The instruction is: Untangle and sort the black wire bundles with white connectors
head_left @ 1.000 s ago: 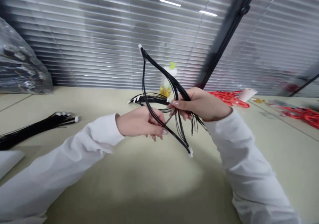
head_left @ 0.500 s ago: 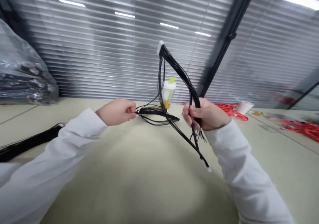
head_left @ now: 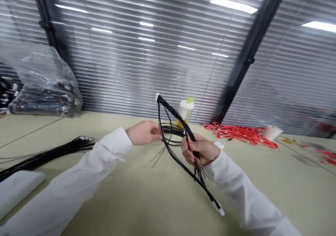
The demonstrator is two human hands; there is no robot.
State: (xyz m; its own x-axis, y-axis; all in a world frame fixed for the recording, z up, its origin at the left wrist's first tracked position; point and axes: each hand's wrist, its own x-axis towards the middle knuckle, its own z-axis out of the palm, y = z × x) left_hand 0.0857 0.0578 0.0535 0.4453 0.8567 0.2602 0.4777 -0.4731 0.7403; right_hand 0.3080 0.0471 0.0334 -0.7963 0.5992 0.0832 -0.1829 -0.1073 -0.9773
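My right hand (head_left: 201,150) is closed around a black wire harness (head_left: 174,112), which loops up and to the left. A wide white connector (head_left: 157,97) caps its upper end, and a small white connector (head_left: 222,212) hangs at its lower right end. Loose thin wire ends show below my fingers. To the left, my left hand (head_left: 145,133) has its fingers pinched at the end of a second black wire bundle (head_left: 172,129). That bundle stretches behind the harness toward my right hand. The left fingertips are partly hidden by the harness.
Black wires (head_left: 52,154) with white ends lie at left, by a white flat object (head_left: 21,190). A clear plastic bag (head_left: 49,96) stands behind. A lidded cup (head_left: 186,110), red cords (head_left: 241,134) and a paper cup (head_left: 272,132) sit along the blinds (head_left: 126,68).
The harness in my right hand has come lower, its top connector dropping. My hands are closer together. The view has shifted, showing more of the wires and bag at left.
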